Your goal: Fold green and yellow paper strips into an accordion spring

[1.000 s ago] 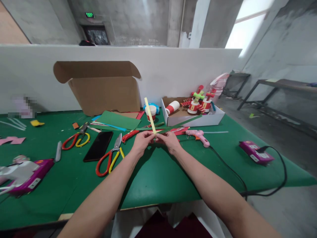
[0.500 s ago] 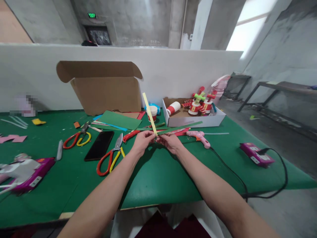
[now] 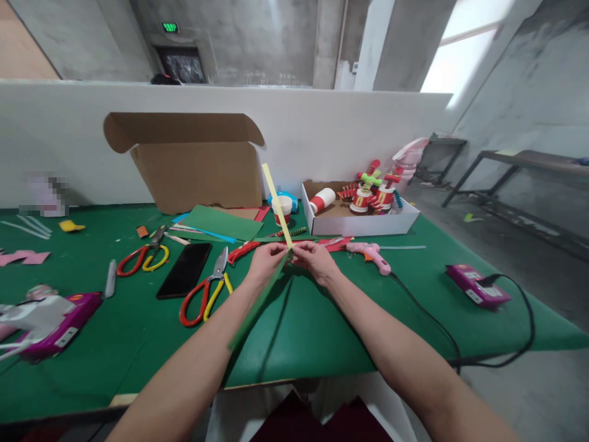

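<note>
Above the table's middle, a yellow paper strip (image 3: 277, 202) rises from my fingertips, leaning a little left. A green paper strip (image 3: 257, 304) runs from the same spot down toward me, across my left forearm. My left hand (image 3: 268, 259) is closed in a pinch on the place where the two strips meet. Close beside it, my right hand (image 3: 316, 261) also pinches the strips there; its fingertips partly hide the join. Behind the hands stands a paper cup (image 3: 282, 212) with a red band. Red-handled scissors (image 3: 245, 250) lie just left of my left hand.
Scissors with red and yellow handles (image 3: 207, 294) and a phone (image 3: 184, 270) lie left. A pink glue gun (image 3: 372, 255) with a cord to a purple power block (image 3: 476, 287) lies right. Behind are a white box (image 3: 368, 227) of paper figures and green paper sheets (image 3: 221, 222).
The green strip has swung from pointing right, over my right hand, to pointing down and left toward me. The yellow strip leans slightly further left.
</note>
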Tool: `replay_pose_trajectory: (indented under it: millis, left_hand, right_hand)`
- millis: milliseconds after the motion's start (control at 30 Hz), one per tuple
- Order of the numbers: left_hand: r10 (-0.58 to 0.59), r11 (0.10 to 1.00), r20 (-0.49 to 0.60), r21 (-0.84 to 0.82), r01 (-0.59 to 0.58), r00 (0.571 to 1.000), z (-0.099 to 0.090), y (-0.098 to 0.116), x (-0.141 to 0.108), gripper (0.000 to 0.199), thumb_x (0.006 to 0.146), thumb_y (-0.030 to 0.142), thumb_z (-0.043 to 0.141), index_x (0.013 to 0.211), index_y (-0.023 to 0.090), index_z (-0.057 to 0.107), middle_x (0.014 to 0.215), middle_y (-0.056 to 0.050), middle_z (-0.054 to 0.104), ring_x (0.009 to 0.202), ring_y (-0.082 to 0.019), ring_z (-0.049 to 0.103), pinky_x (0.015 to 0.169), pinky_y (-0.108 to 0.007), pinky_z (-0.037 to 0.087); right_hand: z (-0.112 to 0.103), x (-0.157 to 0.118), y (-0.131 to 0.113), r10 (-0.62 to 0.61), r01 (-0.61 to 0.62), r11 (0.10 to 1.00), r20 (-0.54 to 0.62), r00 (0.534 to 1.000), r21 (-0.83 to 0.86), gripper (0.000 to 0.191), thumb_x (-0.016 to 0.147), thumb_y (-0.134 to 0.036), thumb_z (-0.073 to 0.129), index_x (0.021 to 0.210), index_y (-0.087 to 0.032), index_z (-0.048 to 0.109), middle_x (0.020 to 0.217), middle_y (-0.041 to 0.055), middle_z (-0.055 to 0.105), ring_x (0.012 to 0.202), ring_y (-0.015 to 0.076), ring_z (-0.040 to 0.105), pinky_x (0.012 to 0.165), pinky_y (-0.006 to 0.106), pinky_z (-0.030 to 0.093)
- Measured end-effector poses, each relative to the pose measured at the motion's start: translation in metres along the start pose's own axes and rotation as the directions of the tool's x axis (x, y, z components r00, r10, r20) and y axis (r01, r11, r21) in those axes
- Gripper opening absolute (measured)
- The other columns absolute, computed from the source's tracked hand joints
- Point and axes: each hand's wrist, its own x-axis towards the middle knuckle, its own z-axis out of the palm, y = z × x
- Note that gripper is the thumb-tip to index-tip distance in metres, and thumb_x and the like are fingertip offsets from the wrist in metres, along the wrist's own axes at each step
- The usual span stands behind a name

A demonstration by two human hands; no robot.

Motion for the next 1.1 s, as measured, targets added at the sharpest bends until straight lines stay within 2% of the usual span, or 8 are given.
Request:
replay_pose_trajectory:
  millis: [200,333,467,567,667,833,1100]
  left_hand:
    - [-0.028,0.998,0.019,-0.049,0.029,0.999,-0.0008,-0.0005,0.0002,0.038,0.048,0.042,0.084,0.069,0.013,0.07,0.059,-0.001,0.063,0.052,-0.01,0.051,0.055,-0.024,0.042]
    - [0.006,0.999,0.054,-0.048,-0.004,0.999,0.0012,0.0001,-0.0025,0.039,0.051,0.038,0.084,0.078,0.014,0.068,0.067,-0.001,0.065,0.057,-0.01,0.055,0.059,-0.025,0.045]
    - [0.044,0.996,0.042,-0.085,-0.04,0.998,0.0036,-0.0006,-0.005,0.039,0.054,0.038,0.083,0.079,0.017,0.061,0.069,0.001,0.065,0.061,-0.011,0.059,0.06,-0.023,0.047]
    - [0.034,0.996,0.014,-0.082,-0.032,0.999,0.0027,-0.0028,-0.0038,0.039,0.057,0.044,0.081,0.075,0.017,0.06,0.065,0.002,0.063,0.058,-0.01,0.057,0.059,-0.023,0.047]
    - [0.017,0.997,-0.013,-0.075,-0.018,1.0,0.0008,-0.0048,-0.0012,0.041,0.054,0.047,0.081,0.071,0.017,0.06,0.062,0.002,0.061,0.056,-0.01,0.057,0.059,-0.023,0.048]
    - [0.005,0.998,-0.027,-0.064,-0.007,1.0,0.0013,-0.0026,-0.0014,0.043,0.05,0.049,0.083,0.068,0.017,0.06,0.06,0.002,0.061,0.055,-0.01,0.056,0.058,-0.024,0.047]
    - [-0.01,0.998,0.006,-0.054,0.011,1.0,0.0034,-0.0005,-0.0029,0.036,0.053,0.044,0.081,0.066,0.017,0.062,0.057,0.001,0.06,0.054,-0.009,0.053,0.054,-0.022,0.044]
  right_hand:
    - [0.0006,-0.0012,-0.0018,-0.064,0.06,0.996,-0.048,0.997,-0.072,0.033,0.05,-0.036,0.087,0.073,-0.016,0.073,0.067,0.0005,0.07,0.056,0.009,0.059,0.067,0.027,0.053]
    - [-0.0002,0.0006,-0.0015,-0.084,0.079,0.995,-0.082,0.993,-0.057,0.032,0.05,-0.035,0.086,0.073,-0.017,0.073,0.066,0.0001,0.069,0.058,0.0107,0.06,0.07,0.029,0.054]
    - [-0.0008,0.0019,0.0,-0.095,0.092,0.995,-0.083,0.992,-0.034,0.03,0.051,-0.032,0.086,0.071,-0.017,0.071,0.064,-0.0008,0.068,0.06,0.0115,0.061,0.072,0.029,0.054]
    - [-0.0008,0.0017,0.0011,-0.072,0.07,0.997,-0.066,0.995,-0.031,0.029,0.052,-0.031,0.086,0.072,-0.016,0.07,0.066,-0.0006,0.068,0.06,0.0108,0.061,0.071,0.029,0.053]
    - [-0.0003,0.0012,0.0013,-0.008,0.008,1.0,-0.042,0.999,0.005,0.031,0.049,-0.029,0.087,0.071,-0.016,0.069,0.066,-0.001,0.068,0.058,0.0094,0.06,0.069,0.028,0.053]
    - [-0.0001,0.0011,0.0012,0.043,-0.042,0.999,-0.022,0.999,0.022,0.032,0.052,-0.036,0.087,0.07,-0.015,0.07,0.061,-0.002,0.064,0.056,0.0081,0.058,0.065,0.025,0.052]
    - [-0.0012,0.003,0.0045,-0.076,0.074,0.995,-0.034,0.996,-0.068,0.028,0.054,-0.036,0.085,0.068,-0.017,0.07,0.066,-0.0018,0.066,0.057,0.0072,0.056,0.065,0.023,0.049]
